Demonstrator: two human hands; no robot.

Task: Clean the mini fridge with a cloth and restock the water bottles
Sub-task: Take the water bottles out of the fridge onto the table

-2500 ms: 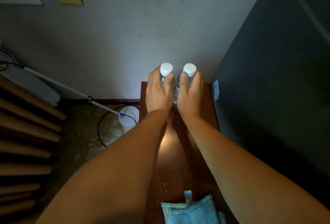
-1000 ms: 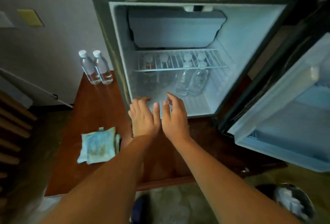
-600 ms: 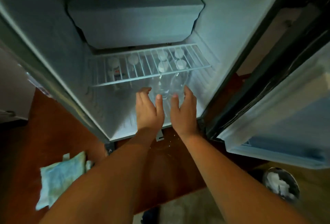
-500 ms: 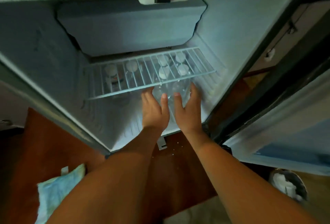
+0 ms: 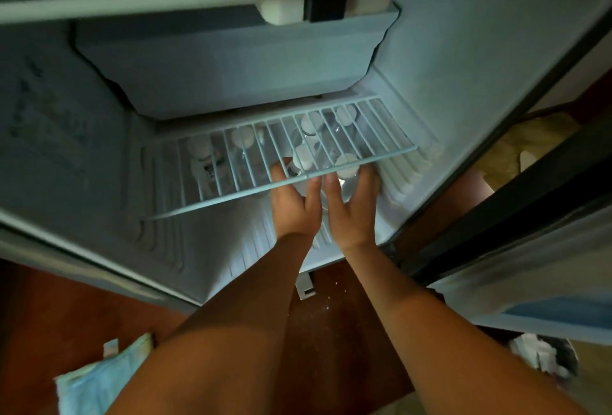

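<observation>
The mini fridge [image 5: 463,60] stands open on a wooden table. Under its white wire shelf [image 5: 212,198] stand several clear water bottles with white caps. My left hand [image 5: 294,209] reaches in below the shelf and curls round the front bottle [image 5: 302,160]. Beside it, my right hand [image 5: 352,212] curls round the neighbouring front bottle [image 5: 346,165]. The shelf's front bar hides the fingertips of both hands. More bottles [image 5: 243,138] stand further back on the left and right. A folded light-blue cloth [image 5: 99,378] lies on the table at the lower left.
The freezer box [image 5: 231,60] hangs above the shelf. The open fridge door [image 5: 546,282] juts out on the right. Below it is a bin [image 5: 543,355] with crumpled paper. The reddish wooden table [image 5: 331,332] shows between my forearms.
Both hands left two bottles by the wall, then moved to the fridge. They have slid deeper under the shelf and now close around the two front bottles. The view has moved closer.
</observation>
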